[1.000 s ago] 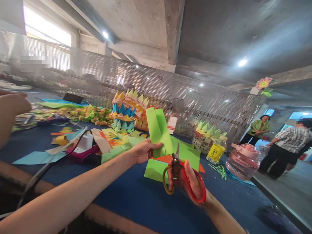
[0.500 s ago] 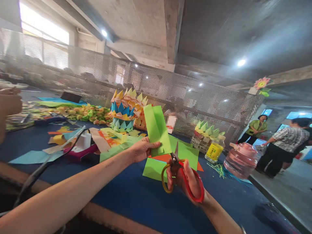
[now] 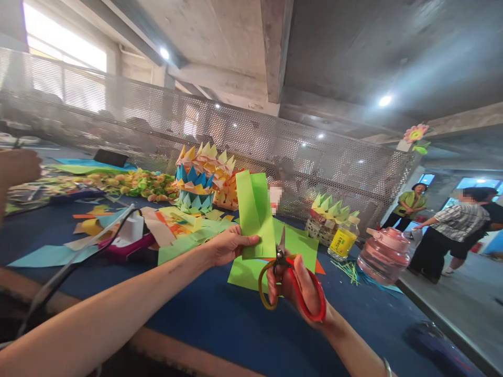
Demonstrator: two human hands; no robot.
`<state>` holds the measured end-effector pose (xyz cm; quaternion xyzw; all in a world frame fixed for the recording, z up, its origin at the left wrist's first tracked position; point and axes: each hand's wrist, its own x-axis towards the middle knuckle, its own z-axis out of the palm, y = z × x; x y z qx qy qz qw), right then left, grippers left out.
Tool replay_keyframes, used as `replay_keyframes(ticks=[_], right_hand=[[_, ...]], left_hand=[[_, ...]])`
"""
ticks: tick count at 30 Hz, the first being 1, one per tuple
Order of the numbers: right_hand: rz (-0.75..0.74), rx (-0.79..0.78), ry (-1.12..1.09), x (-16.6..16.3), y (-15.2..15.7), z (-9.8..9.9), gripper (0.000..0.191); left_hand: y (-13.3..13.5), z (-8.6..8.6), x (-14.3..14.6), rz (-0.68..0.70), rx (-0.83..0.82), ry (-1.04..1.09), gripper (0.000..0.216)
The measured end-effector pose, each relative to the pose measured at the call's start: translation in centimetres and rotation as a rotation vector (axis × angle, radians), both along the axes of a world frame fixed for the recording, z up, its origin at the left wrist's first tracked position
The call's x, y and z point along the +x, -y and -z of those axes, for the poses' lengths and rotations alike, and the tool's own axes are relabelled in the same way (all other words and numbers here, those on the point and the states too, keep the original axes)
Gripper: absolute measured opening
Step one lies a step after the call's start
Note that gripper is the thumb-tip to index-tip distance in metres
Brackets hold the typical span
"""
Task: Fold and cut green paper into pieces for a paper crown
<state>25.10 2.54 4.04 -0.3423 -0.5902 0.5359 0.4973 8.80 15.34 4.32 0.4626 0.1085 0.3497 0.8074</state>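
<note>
Blue paper [image 3: 43, 256] is being left loose at the lower left of the frame. Pointed paper rings [image 3: 195, 180], apparently completed, are being kept left of centre. Mid-frame, a folded-looking green piece [image 3: 257, 214] is being clamped by the fingers of the left hand [image 3: 228, 245], with no cut discernible. Below, green sheets [image 3: 244, 276], seemingly unworked, are being left on the counter [image 3: 196, 319]. Just right, scissors [image 3: 280, 257] are being gripped, the fingers of the right hand [image 3: 308, 288] closed through the handles. Thin trimmings [image 3: 351, 273], suggesting some cutting done, are being left farther right.

Left fingers [image 3: 249, 240] pinch green paper [image 3: 264, 214] — right fingers [image 3: 303, 272] hold scissors [image 3: 280, 257].
</note>
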Motion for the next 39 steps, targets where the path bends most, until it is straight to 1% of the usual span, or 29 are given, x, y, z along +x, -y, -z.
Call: replay_keyframes(ticks=[6, 11, 16, 20, 24, 28, 30, 34, 36, 39], right_hand=[[0.017, 0.036, -0.051, 0.0, -0.1, 0.0, 0.052], [0.024, 0.034, -0.032, 0.4, -0.1, 0.2, 0.054], [0.022, 0.051, -0.033, 0.4, -0.3, 0.1, 0.055], [0.055, 0.067, -0.039, 0.4, -0.2, 0.0, 0.054], [0.055, 0.045, -0.010, 0.5, -0.1, 0.0, 0.055], [0.063, 0.048, 0.017, 0.8, -0.1, 0.3, 0.056], [0.041, 0.037, 0.020, 0.9, -0.1, 0.5, 0.057], [-0.011, -0.018, 0.025, 0.8, -0.1, 0.6, 0.061], [-0.024, -0.036, 0.033, 0.6, 0.0, 0.4, 0.064], [-0.047, -0.020, 0.037, 0.3, 0.2, 0.1, 0.065]], left_hand=[[0.4, 0.1, 0.2, 0.023, 0.008, -0.002, 0.039], [0.4, 0.1, 0.1, 0.037, 0.018, -0.014, 0.040], [1.1, 0.1, 0.3, 0.072, 0.020, -0.024, 0.039], [1.3, 0.2, 0.4, 0.079, 0.012, -0.016, 0.038], [1.1, 0.3, 0.4, 0.084, -0.008, -0.011, 0.038], [0.8, -0.4, 0.0, 0.093, -0.032, 0.009, 0.040], [0.6, -1.2, -0.5, 0.073, -0.049, 0.036, 0.036], [-0.1, -2.2, -1.2, -0.040, -0.108, 0.072, 0.014], [-0.5, -2.2, -1.2, -0.095, -0.135, 0.072, 0.009], [-0.7, -1.8, -1.0, -0.131, -0.156, 0.055, 0.008]])
